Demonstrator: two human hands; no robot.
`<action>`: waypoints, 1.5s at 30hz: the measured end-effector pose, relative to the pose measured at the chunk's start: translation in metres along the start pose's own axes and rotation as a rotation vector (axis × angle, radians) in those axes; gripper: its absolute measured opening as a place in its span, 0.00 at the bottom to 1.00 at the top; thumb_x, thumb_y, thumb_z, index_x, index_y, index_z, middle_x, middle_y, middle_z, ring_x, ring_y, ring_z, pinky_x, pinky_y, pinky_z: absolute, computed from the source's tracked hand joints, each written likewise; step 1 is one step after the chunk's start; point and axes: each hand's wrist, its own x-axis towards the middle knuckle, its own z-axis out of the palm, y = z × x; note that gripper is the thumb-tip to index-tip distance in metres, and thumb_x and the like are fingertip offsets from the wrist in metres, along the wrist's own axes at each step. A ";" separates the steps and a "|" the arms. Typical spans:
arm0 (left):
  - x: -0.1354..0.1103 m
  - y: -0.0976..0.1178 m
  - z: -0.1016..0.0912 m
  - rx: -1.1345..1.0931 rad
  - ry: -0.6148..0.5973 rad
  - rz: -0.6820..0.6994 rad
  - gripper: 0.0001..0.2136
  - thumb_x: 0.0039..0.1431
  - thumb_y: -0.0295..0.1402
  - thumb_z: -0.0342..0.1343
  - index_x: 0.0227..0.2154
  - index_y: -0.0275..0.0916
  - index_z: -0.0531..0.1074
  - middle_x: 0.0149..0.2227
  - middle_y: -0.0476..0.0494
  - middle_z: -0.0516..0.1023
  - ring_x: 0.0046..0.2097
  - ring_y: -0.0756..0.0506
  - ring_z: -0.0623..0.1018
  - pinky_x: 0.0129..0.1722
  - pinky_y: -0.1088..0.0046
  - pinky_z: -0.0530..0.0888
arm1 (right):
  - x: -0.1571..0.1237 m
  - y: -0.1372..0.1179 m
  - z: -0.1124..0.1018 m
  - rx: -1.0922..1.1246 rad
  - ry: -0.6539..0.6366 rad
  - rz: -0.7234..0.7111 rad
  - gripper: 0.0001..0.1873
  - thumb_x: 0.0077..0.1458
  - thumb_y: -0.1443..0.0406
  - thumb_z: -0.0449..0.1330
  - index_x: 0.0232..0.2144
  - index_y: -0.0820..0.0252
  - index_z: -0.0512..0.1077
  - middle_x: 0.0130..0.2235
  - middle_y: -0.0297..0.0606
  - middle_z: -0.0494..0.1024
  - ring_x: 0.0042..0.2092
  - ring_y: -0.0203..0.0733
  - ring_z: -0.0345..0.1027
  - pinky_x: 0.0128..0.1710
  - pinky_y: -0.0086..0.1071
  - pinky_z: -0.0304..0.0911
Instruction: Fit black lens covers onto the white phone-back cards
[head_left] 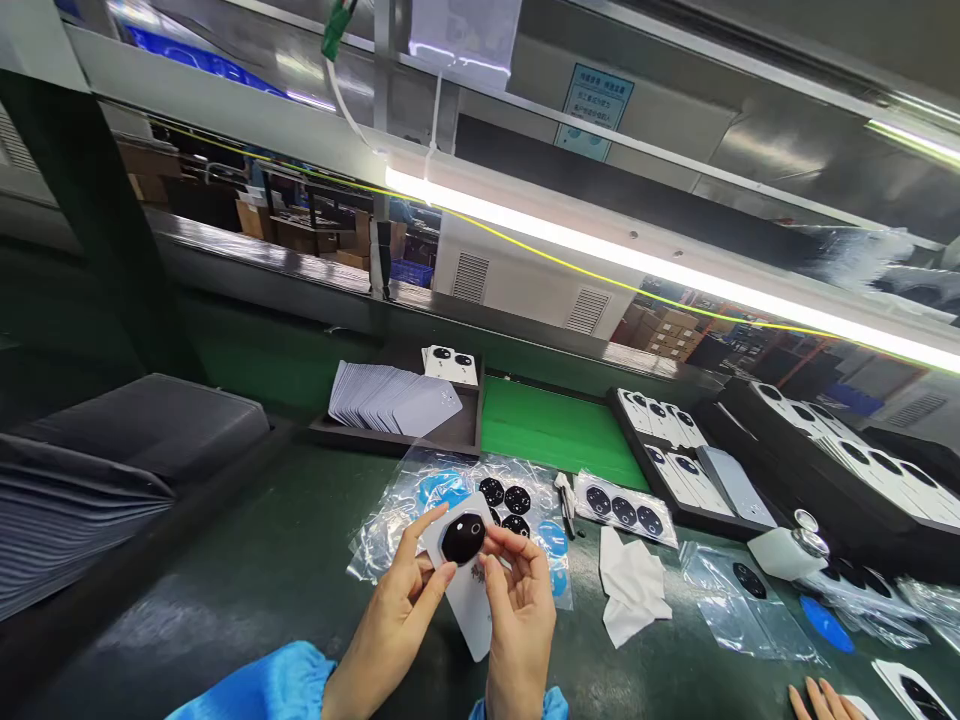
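Both my hands hold a white phone back cover [471,600] above the green bench. My left hand [394,610] grips its left edge, thumb beside the black round camera lens piece [463,537] at the cover's top. My right hand [519,610] pinches the right side of that lens piece with fingertips and thumb. Just behind lies a clear film sheet [504,497] carrying several black round lens pieces.
A dark tray [401,432] holds a fanned stack of white covers. More trays of covers [694,465] sit at right. A white cloth [634,590], a second lens sheet [622,510], a white dispenser bottle [787,550] and another person's fingers [821,700] are at right. Grey stacked trays [90,480] stand at left.
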 end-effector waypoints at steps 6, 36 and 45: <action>-0.001 0.004 -0.001 -0.078 -0.009 -0.017 0.29 0.59 0.46 0.52 0.58 0.36 0.55 0.18 0.57 0.66 0.23 0.47 0.75 0.24 0.76 0.74 | -0.004 0.009 0.002 0.018 0.038 -0.024 0.13 0.53 0.58 0.62 0.39 0.57 0.70 0.40 0.40 0.77 0.43 0.43 0.73 0.44 0.37 0.70; -0.006 -0.020 0.000 0.100 -0.054 0.307 0.18 0.65 0.32 0.44 0.57 0.48 0.62 0.53 0.46 0.75 0.52 0.45 0.77 0.52 0.72 0.73 | -0.001 -0.021 0.004 -0.319 -0.061 -0.222 0.18 0.42 0.67 0.66 0.38 0.54 0.71 0.38 0.35 0.75 0.35 0.41 0.69 0.35 0.33 0.68; -0.006 -0.022 0.001 0.092 -0.028 0.227 0.17 0.64 0.40 0.46 0.54 0.46 0.66 0.48 0.43 0.79 0.47 0.43 0.79 0.51 0.68 0.75 | 0.002 -0.017 0.007 -0.323 -0.041 -0.163 0.17 0.41 0.66 0.65 0.36 0.55 0.67 0.34 0.33 0.72 0.34 0.39 0.68 0.34 0.31 0.67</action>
